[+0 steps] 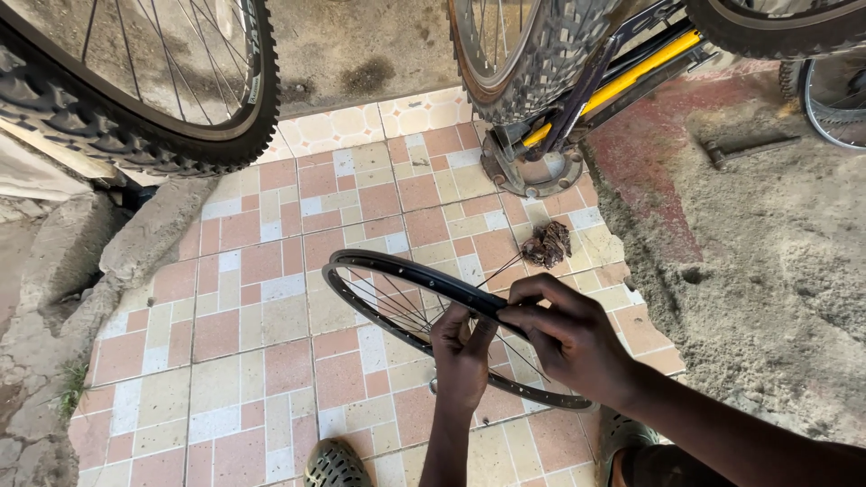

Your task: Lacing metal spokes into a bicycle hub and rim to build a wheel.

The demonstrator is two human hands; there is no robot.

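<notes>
I hold a bare black bicycle rim [361,264] with thin spokes [397,307] over a tiled floor. My right hand [568,338] grips the rim's near-right edge from above, fingers curled over it. My left hand [462,356] reaches up from below into the spokes beside the right hand, fingers pinched around a spoke near the rim. A small dark clump of dirty rag or debris [546,243] lies on the tiles just beyond the rim.
A knobby bicycle tyre [180,135] stands at top left; another wheel [532,63] with a yellow frame tube [631,72] rests on a round metal base [532,171]. Rough concrete lies to the right. My two shoes [336,464] show at the bottom.
</notes>
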